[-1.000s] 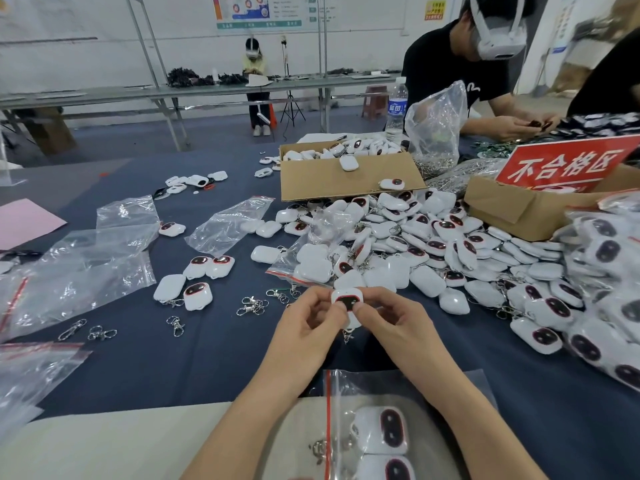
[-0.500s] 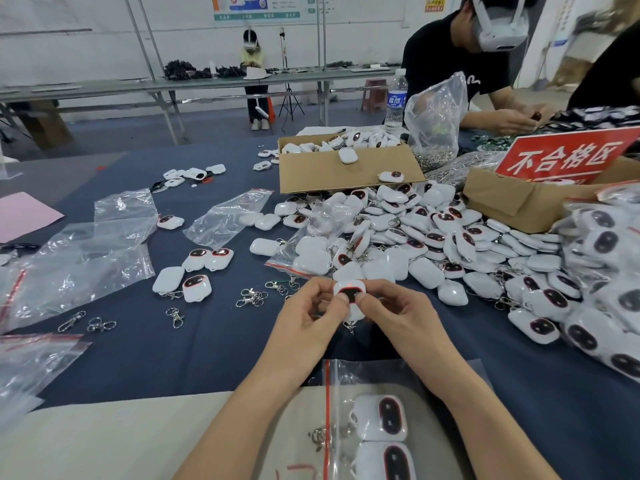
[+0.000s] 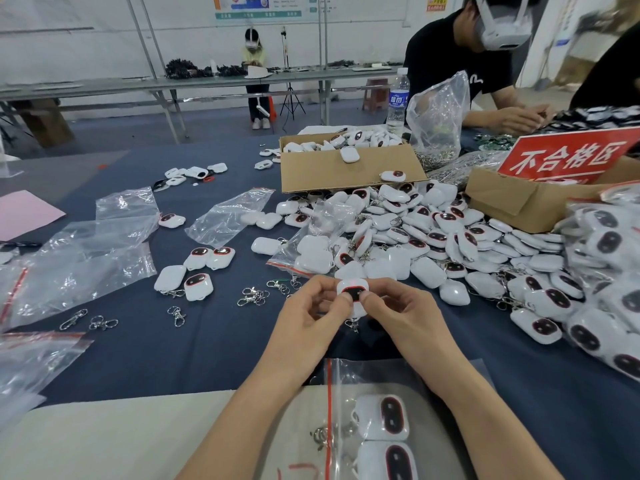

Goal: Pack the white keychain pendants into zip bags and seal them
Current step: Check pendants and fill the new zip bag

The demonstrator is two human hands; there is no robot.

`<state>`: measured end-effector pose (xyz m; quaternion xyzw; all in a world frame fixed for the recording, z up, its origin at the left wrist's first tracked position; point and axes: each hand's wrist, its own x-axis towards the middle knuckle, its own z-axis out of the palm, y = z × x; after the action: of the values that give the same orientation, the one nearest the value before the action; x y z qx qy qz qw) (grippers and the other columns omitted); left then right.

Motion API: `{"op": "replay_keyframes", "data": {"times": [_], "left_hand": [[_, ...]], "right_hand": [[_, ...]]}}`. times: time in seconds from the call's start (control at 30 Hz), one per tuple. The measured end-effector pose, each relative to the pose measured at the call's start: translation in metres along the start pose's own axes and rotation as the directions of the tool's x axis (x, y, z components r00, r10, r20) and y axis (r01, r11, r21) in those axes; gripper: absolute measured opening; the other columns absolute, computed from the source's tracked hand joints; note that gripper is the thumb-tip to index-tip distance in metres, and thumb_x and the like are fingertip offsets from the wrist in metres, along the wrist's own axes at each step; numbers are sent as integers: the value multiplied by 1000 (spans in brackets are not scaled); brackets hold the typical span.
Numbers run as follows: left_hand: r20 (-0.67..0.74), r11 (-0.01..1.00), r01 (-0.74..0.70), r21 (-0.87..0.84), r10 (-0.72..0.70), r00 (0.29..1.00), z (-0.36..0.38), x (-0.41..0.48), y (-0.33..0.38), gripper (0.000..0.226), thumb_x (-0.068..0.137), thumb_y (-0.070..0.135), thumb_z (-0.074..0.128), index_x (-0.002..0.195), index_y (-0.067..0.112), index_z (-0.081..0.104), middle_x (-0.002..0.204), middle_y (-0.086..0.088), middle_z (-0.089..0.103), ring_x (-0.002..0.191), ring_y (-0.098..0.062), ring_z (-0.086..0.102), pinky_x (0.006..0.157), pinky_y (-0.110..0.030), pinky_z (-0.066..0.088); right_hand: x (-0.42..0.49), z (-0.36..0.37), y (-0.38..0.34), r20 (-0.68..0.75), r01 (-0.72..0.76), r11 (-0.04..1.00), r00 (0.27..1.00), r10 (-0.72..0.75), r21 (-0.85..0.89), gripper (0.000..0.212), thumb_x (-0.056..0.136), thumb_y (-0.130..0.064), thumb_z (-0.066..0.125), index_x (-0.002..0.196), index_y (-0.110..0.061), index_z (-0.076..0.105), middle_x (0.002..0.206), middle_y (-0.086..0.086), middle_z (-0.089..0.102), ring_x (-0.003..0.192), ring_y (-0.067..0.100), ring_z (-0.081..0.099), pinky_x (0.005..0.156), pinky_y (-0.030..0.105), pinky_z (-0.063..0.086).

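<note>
Head view. The left hand (image 3: 308, 315) and the right hand (image 3: 398, 311) were held close together above the blue table cover (image 3: 173, 351), near its front edge. Both hands gripped one white pendant (image 3: 353, 288) between them. The fingers of each hand were curled, and a thumb tip from each side pressed on the pendant's dark oval face. The pendant's metal clip (image 3: 352, 325) hung below it, between the two hands.

A zip bag (image 3: 346, 375) with a red seal strip lay flat nearer the body, below the hands and between the forearms. It rested partly on a beige board (image 3: 104, 438). Two packed pendants (image 3: 384, 417) lay inside it, dark faces up. Whether its mouth was sealed could not be told.

A large pile of pendants (image 3: 433, 237) lay just beyond and to the right of the hands. An open cardboard box (image 3: 346, 174) behind the pile held more of them. A second box (image 3: 512, 202) at the right carried a red sign (image 3: 568, 155). Filled bags (image 3: 609, 244) were heaped at the far right edge.

Empty clear bags (image 3: 79, 268) lay on the left. Loose clips (image 3: 252, 296) lay between those bags and the hands, near a few stray pendants (image 3: 197, 271).
</note>
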<state>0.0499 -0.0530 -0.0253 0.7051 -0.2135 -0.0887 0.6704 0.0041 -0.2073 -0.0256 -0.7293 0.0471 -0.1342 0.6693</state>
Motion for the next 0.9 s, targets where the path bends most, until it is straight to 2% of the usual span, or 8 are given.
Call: {"op": "replay_keyframes", "data": {"times": [0.2,0.3,0.4,0.53,0.77,0.9], "left_hand": [[1,1000,-8,2,8,1000,0,1,-3,10,98,24,65,98,31,71,92,-5,68,81,-7,60,81,-27,54],[10,1000,-9,10,9,1000,1,1,-6,12,96,20,66,103,29,67,82,13,67,78,0,61,74,-18,52],[2,999,-19,32,19,1000,2,2,-9,18,95,17,65,108,30,64,87,17,68,79,0,62,75,-17,52],[-17,996,-40,74,42,999,3,2,-10,24,94,11,66,105,32,65,91,13,71,80,-2,64,76,-18,53],[-29,994,-47,100,50,998,4,3,-11,25,94,10,67,104,32,66,91,9,71,77,-7,61,75,-23,53],[-26,993,-41,107,44,999,3,3,-11,26,94,10,67,106,33,66,91,12,71,79,-4,62,75,-19,54]], "right_hand": [[1,0,0,16,11,1000,1000,-11,-6,20,95,-24,68,91,-40,78,72,-9,73,68,1,62,66,14,50],[0,1,-2,49,20,1000,999,-20,14,20,95,-26,67,95,-44,78,80,-12,76,74,-1,67,70,12,51],[-1,3,-5,64,38,998,997,-41,52,25,95,-23,67,96,-45,78,91,-11,79,85,0,72,75,10,51],[-1,3,-5,63,45,999,997,-46,18,38,94,-12,68,91,-49,78,93,-13,78,91,0,72,78,7,49],[0,1,-3,43,11,1000,999,-11,0,28,91,-10,71,92,-37,78,90,-9,79,86,1,72,74,7,49],[1,0,-1,41,8,1000,999,-8,-11,25,92,-12,71,94,-36,78,91,-10,79,88,2,72,75,7,49]]}}
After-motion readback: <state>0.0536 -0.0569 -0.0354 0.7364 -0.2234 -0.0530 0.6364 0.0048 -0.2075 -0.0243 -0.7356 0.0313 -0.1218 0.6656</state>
